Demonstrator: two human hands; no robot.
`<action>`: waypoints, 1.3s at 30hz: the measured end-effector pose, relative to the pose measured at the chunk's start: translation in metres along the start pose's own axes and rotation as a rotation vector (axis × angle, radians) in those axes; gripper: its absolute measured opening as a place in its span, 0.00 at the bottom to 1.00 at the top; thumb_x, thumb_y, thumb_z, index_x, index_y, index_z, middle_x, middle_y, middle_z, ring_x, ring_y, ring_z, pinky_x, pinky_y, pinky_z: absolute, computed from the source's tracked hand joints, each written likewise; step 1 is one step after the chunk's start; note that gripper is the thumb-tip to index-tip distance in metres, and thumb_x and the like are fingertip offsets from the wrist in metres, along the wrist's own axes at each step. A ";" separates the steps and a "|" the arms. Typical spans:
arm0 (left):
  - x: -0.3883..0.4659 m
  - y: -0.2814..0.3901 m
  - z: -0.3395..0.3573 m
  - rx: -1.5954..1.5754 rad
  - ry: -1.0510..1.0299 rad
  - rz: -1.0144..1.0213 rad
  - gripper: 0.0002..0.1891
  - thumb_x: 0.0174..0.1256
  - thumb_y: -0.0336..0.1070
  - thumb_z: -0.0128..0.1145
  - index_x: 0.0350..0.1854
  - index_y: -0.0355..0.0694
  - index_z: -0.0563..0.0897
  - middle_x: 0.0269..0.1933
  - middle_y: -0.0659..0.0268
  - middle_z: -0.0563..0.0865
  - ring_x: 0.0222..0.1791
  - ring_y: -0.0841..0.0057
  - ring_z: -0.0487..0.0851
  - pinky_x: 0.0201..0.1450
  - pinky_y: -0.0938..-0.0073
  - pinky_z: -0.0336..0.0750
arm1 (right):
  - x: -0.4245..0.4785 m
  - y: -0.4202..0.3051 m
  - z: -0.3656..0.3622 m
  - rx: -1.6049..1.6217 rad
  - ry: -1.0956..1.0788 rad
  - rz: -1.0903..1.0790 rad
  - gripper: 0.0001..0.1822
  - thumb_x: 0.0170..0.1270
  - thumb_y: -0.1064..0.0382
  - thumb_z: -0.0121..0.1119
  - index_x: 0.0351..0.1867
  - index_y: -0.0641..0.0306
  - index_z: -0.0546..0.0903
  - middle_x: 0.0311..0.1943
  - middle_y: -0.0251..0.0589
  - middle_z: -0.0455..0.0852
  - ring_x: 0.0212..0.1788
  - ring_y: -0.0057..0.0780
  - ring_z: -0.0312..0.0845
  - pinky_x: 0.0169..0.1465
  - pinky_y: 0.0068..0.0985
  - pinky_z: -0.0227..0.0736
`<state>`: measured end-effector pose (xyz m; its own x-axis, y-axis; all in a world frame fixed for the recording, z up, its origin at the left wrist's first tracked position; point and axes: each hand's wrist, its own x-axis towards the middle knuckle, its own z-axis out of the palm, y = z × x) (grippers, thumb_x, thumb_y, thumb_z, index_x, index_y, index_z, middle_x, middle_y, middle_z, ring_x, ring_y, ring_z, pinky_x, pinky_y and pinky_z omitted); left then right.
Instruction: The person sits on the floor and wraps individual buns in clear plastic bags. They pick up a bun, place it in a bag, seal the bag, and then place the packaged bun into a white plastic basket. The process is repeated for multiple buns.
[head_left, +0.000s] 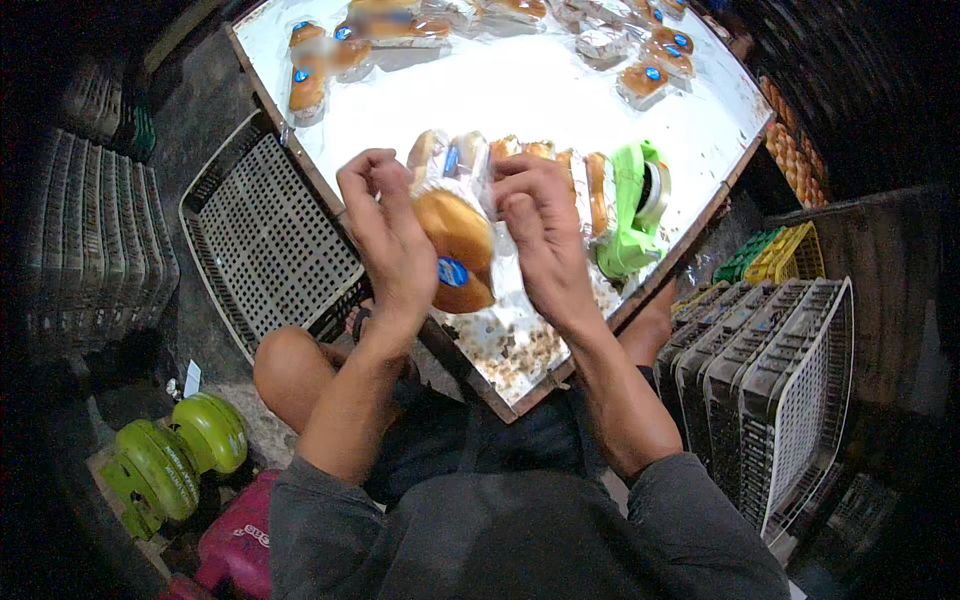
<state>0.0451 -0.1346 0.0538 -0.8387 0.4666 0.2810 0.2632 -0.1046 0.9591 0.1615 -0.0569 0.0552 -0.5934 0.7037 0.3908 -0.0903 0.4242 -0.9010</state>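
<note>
Between my hands hangs a glossy brown bread roll in clear plastic, with a blue oval sticker bearing writing on its lower half. My left hand has its fingers curled on the wrapper at the roll's upper left. Opposite it, the bent fingers of my right hand pinch the plastic at the right side; the fingertips are partly hidden. Just behind stand several wrapped rolls in a row, partly covered by my hands. A lime-green tape dispenser with a roll of tape sits right of that row.
More wrapped rolls lie along the far side of the white tabletop. Crumbs cover its near corner. A plastic crate is at left, stacked crates at right. Green gas cylinders and a magenta cylinder stand lower left.
</note>
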 end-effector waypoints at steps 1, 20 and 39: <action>-0.015 0.007 0.005 -0.036 -0.019 0.084 0.17 0.78 0.46 0.43 0.44 0.34 0.74 0.43 0.61 0.76 0.46 0.74 0.73 0.54 0.73 0.68 | -0.005 -0.008 -0.008 0.087 0.065 -0.035 0.10 0.65 0.61 0.59 0.40 0.66 0.77 0.45 0.47 0.76 0.47 0.40 0.75 0.52 0.30 0.70; -0.044 0.046 0.014 -0.339 0.022 0.244 0.08 0.79 0.37 0.42 0.41 0.37 0.68 0.32 0.66 0.78 0.33 0.83 0.75 0.42 0.80 0.73 | -0.044 -0.070 -0.005 0.474 0.246 -0.113 0.09 0.75 0.62 0.48 0.43 0.66 0.70 0.44 0.44 0.80 0.45 0.27 0.76 0.54 0.26 0.70; -0.050 0.043 0.011 -0.322 -0.136 -0.207 0.10 0.73 0.36 0.55 0.37 0.34 0.81 0.32 0.73 0.81 0.33 0.88 0.73 0.38 0.84 0.71 | -0.032 -0.047 0.018 -0.209 0.271 -0.100 0.20 0.66 0.70 0.58 0.59 0.70 0.72 0.50 0.53 0.83 0.55 0.48 0.79 0.61 0.36 0.70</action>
<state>0.1036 -0.1526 0.0804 -0.7818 0.6163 0.0946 -0.0850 -0.2558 0.9630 0.1700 -0.1100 0.0818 -0.3532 0.7668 0.5360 0.0448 0.5861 -0.8090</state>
